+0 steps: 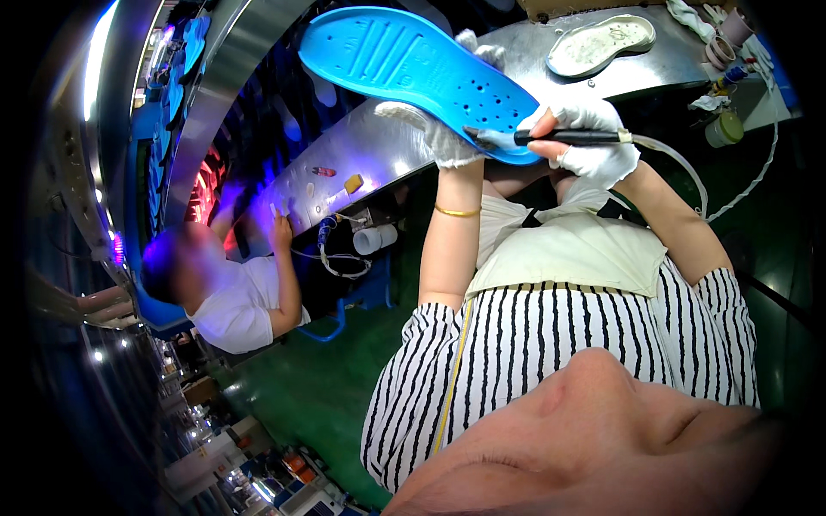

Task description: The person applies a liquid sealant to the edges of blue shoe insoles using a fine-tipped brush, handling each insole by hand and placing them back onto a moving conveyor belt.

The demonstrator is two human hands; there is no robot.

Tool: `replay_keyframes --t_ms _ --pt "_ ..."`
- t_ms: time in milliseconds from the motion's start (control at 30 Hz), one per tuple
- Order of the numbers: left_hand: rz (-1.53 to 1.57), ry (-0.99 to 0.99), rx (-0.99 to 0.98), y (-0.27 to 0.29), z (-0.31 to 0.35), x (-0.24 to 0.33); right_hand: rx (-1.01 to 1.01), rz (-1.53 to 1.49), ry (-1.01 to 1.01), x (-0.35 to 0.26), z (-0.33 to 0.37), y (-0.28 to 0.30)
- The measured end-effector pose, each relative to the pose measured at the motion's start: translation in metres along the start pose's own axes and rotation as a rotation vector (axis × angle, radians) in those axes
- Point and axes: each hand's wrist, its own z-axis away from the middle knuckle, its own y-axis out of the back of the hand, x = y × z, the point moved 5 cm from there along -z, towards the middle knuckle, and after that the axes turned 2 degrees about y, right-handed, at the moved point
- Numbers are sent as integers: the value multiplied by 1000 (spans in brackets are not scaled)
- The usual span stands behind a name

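My left hand, in a white glove, grips a bright blue shoe sole by its edge, with glove fingers also showing past the far edge. The sole is tilted above the metal bench, its grooved and holed face toward me. In my right hand, whose glove leaves some fingertips bare, is a black-handled glue brush. A clear tube runs from the handle's rear end. The brush tip lies over the sole's lower right part, near the small holes; I cannot tell whether it touches.
A pale sole-shaped piece lies on the metal bench. White gloves and cups crowd the right corner, above a greenish jar. Another person works at the left, beside a yellow block and white cup.
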Motion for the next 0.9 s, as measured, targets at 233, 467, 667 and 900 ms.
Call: replay_keyframes --t_ms 233,467,667,900 --pt "-94 -55 -113 -21 -9 16 122 -248 -327 16 6 11" --pt "-128 -19 -404 -22 -28 25 -43 -540 -498 27 4 5" --pt "-481 183 -298 -15 -32 20 -56 41 -68 17 -7 19" --pt "-721 350 -103 32 -39 19 -276 -80 -482 32 -6 15"
